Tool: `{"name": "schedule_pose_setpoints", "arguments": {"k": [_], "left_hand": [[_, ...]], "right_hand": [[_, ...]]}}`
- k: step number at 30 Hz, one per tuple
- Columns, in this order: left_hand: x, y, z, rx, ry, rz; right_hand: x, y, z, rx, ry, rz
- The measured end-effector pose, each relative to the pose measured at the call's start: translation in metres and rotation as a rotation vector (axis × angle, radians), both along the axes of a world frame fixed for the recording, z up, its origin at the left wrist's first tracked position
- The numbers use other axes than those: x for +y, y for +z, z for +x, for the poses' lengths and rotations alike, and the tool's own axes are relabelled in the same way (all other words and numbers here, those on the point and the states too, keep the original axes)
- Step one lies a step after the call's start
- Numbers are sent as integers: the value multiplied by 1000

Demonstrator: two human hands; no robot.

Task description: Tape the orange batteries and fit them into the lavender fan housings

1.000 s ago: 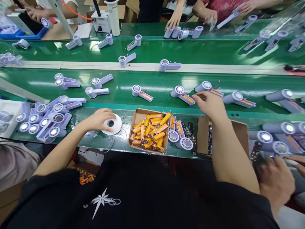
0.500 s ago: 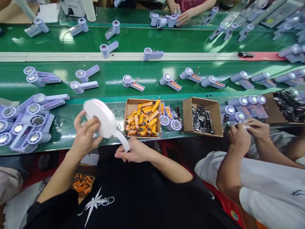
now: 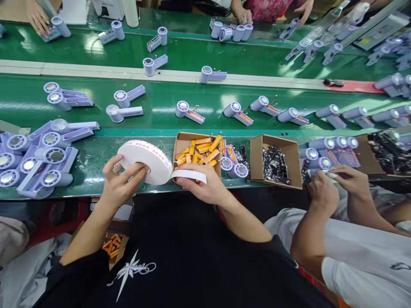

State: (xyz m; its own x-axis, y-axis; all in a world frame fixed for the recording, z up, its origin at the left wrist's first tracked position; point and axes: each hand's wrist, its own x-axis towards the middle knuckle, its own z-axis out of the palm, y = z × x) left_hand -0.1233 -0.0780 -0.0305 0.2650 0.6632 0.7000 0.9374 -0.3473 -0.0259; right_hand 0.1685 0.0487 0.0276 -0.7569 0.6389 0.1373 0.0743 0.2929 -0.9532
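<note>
Setting: assembly line. Green conveyor belt (image 3: pixel 192 94) runs left to right, split by a pale divider strip (image 3: pixel 96 72); a second green belt lane (image 3: pixel 192 51) lies beyond it. A near green counter (image 3: pixel 96 154) borders the belt's front edge. Overhead light gives bright glare patches on the belt surface. A red strip (image 3: pixel 359 86) marks the divider's right end. White machine housing (image 3: pixel 109 7) at the far edge, upper left.
</note>
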Motion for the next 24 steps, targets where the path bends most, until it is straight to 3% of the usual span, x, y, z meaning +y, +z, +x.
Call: {"name": "schedule_pose_setpoints", "arguments": {"k": [4, 8, 11, 13, 15, 18, 21, 24], "left_hand": [[1, -2, 2, -28, 10, -42], [0, -8, -4, -228, 154, -104], [-4, -16, -17, -408, 264, -201], [-7, -20, -24, -429, 299, -206], [-9, -21, -25, -396, 304, -165], [-4, -19, -15, -344, 248, -172], [4, -16, 2, -263, 158, -189], [8, -17, 15, -225, 114, -189]], "right_hand": [[3, -11, 3, 274, -112, 315], [-15, -32, 17, 472, 100, 509], [-30, -44, 35, 210, 416, 549], [-21, -43, 42, -65, 544, 522], [7, -36, 40, -289, 451, 465], [66, -25, 16, -681, 106, 441], [105, -27, -14, -1023, 12, 422], [111, -39, -15, -852, 17, 192]]}}
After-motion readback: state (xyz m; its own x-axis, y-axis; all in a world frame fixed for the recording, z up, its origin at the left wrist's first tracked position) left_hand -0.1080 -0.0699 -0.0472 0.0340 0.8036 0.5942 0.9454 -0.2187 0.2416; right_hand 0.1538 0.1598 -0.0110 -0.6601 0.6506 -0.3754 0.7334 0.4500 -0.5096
